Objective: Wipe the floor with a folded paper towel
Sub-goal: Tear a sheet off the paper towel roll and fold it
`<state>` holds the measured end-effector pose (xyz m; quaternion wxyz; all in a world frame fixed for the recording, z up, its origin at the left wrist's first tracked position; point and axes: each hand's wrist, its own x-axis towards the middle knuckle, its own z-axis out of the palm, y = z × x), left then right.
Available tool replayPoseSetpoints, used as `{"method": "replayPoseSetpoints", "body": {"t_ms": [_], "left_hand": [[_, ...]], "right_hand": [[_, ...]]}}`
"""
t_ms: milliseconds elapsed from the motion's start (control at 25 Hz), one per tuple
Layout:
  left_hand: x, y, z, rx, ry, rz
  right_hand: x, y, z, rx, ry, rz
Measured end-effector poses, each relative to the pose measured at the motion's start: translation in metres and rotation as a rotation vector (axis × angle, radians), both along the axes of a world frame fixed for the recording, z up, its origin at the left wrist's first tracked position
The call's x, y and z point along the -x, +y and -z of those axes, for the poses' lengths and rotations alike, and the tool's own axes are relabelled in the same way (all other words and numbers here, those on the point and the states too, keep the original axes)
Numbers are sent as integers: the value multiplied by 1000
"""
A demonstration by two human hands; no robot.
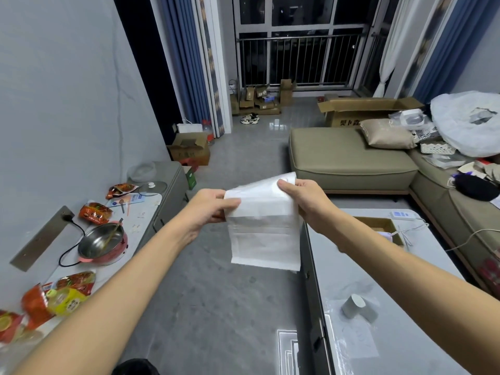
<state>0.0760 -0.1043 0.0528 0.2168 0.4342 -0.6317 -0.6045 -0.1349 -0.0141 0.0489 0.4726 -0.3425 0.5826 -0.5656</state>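
The paper towel [263, 226] is thin white paper, matt, faintly embossed. The floor [216, 293] is grey tile, smooth and glossy. Near left, the pot [101, 243] is polished metal in a pink plastic housing. Far right, the sofa [349, 155] is matt olive cloth; the box [346, 116] behind it, brown cardboard.

L grip [209, 209]: thumb+fingers pinching, arm ext fwd | R grip [305, 198]: pinching, slightly higher, arm ext fwd

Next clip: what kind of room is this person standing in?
Most likely the living room of a lived-in flat: an olive sofa, a low coffee table in front of it, blue curtains beside a tall railed window, and cardboard boxes on the floor.
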Motion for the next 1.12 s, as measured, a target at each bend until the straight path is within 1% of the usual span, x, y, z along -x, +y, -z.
{"method": "replayPoseSetpoints", "body": {"t_ms": [80,160,360,480,560,680,840,920,1000,1120], "left_hand": [[3,1,5,32,42,-53],[6,-1,5,35,76,-103],[12,1,5,85,104,-292],[11,1,4,90,122,-226],[7,0,1,109,107,-155],[4,0,-4,192,61,-95],[3,0,-7,314,11,-162],[3,-1,-8,364,-25,-211],[4,-2,-8,434,-65,-240],[5,-2,-11,506,-88,-266]], "right_hand": [[6,4,1,-56,23,-34],[11,10,0,-72,67,-73],[8,16,3,-68,221,-30],[10,17,5,20,324,-27],[11,15,6,45,330,-1],[12,13,8,51,347,39],[11,8,9,73,327,106],[11,7,8,76,357,133],[11,8,6,84,443,151],[12,9,0,128,623,177]]}}
